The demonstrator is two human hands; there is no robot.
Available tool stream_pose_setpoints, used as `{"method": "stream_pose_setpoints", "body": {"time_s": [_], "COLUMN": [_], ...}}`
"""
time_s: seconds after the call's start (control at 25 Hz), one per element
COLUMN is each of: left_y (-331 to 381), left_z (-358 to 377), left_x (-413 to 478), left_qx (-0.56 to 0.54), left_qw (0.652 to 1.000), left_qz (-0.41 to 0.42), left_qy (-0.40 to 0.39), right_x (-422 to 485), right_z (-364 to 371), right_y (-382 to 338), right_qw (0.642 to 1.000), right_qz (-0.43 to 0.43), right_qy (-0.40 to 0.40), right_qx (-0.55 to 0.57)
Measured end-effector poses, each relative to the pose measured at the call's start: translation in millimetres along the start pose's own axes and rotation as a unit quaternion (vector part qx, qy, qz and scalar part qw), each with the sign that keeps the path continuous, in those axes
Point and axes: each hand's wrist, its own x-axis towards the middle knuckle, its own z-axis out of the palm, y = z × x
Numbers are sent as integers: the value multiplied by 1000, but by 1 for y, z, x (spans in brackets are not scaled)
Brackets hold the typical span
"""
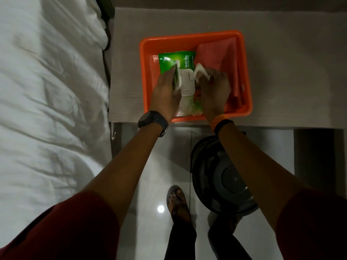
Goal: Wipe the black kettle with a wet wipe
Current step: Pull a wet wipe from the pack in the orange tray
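Both hands are working inside an orange rectangular plastic tray (146, 53) sitting on a grey tabletop (281, 53). The left hand (165, 94) is curling around the side of a green soft pack of wet wipes (174, 60), pinning it. The right hand (215, 91) is pinching a white wet wipe (200, 71) at the pack's opened white lid (186, 82). A folded pink cloth (219, 53) is lying beside the pack. A round, dark, kettle-like object (216, 175) is standing on the floor under the right forearm, well apart from both hands.
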Motion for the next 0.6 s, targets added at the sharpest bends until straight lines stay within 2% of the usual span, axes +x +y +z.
{"method": "stream_pose_setpoints", "body": {"time_s": [0.12, 0.24, 0.36, 0.44, 0.48, 0.52, 0.6], "left_y": [6, 24, 52, 68, 74, 79, 89], "left_z": [8, 16, 14, 12, 11, 12, 21], "left_x": [-6, -6, 10, 14, 10, 2, -24], "left_qx": [189, 355, 436, 433, 407, 353, 145], "left_qw": [974, 922, 880, 871, 883, 913, 985], "left_qz": [30, 15, -9, -34, -47, -54, -41], "left_qy": [-123, -155, -188, -229, -228, -196, -82], "right_x": [-10, -30, -48, -60, -65, -70, -79], "right_z": [-34, -64, -82, -96, -102, -108, -120], "right_y": [10, 20, 22, 23, 24, 27, 39], "right_qw": [991, 957, 913, 873, 852, 836, 837], "right_qz": [59, 97, 155, 206, 220, 224, 218], "right_qy": [41, 6, -32, -76, -100, -114, -109], "right_qx": [117, 274, 375, 436, 464, 487, 489]}}
